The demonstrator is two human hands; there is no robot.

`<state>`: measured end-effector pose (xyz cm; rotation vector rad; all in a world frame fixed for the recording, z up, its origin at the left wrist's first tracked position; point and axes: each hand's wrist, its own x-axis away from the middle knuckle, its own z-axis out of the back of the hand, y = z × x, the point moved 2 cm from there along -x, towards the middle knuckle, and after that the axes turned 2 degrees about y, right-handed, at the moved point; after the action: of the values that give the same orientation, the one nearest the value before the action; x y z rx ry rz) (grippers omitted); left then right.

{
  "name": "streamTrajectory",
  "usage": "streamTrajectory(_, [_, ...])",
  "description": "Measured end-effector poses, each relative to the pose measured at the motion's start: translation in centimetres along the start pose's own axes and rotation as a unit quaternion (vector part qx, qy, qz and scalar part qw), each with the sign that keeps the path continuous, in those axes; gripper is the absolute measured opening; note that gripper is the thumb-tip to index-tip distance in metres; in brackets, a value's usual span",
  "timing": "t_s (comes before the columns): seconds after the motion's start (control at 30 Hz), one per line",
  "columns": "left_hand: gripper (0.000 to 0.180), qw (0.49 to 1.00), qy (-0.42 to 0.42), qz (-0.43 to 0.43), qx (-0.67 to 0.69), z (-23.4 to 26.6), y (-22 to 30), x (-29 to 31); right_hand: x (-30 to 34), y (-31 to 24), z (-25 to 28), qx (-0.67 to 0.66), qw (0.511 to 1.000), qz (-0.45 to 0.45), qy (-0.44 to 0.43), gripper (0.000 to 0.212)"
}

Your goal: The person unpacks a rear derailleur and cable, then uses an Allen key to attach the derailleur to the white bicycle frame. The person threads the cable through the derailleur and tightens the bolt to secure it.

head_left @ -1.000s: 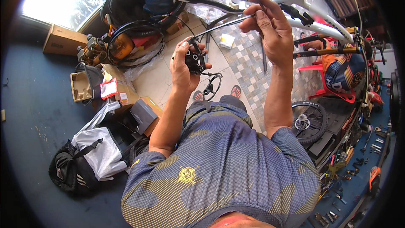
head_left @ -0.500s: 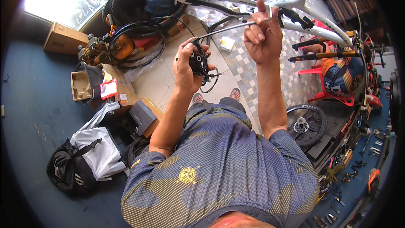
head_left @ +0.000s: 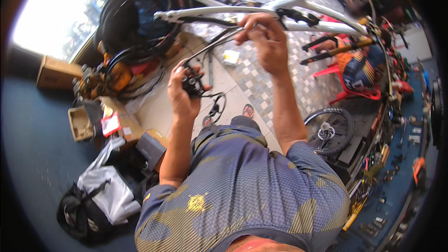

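Hands (head_left: 269, 49) hold black part (head_left: 191, 85), metal rod (head_left: 214, 44); shirt (head_left: 261, 172) shows yellow emblem (head_left: 196, 203).

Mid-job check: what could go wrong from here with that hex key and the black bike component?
The long hex key could slip: the right hand grips its far end, and its seating is unclear.
The black bike component could twist or drop toward the sandalled feet, since only the left hand supports it.
The dangling black cable might snag.
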<state>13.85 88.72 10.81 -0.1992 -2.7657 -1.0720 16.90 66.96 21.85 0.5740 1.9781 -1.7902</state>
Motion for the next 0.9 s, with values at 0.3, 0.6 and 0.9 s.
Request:
streamTrajectory(0.3, [0.042,0.999,0.024,0.03,0.03,-0.5,0.3,0.1,0.4,2.1,-1.9,-0.009,0.997,0.062,0.043,0.029])
streamTrajectory(0.6, [0.037,0.998,0.009,0.066,0.014,-0.5,-0.4,0.9,0.6,3.1,-2.6,-0.409,0.9,-0.108,0.108,0.041])
streamTrajectory(0.9, [0.032,0.995,0.048,0.083,-0.009,1.6,-1.2,0.7,0.7,3.4,-0.2,-0.295,0.916,-0.252,0.106,0.037])
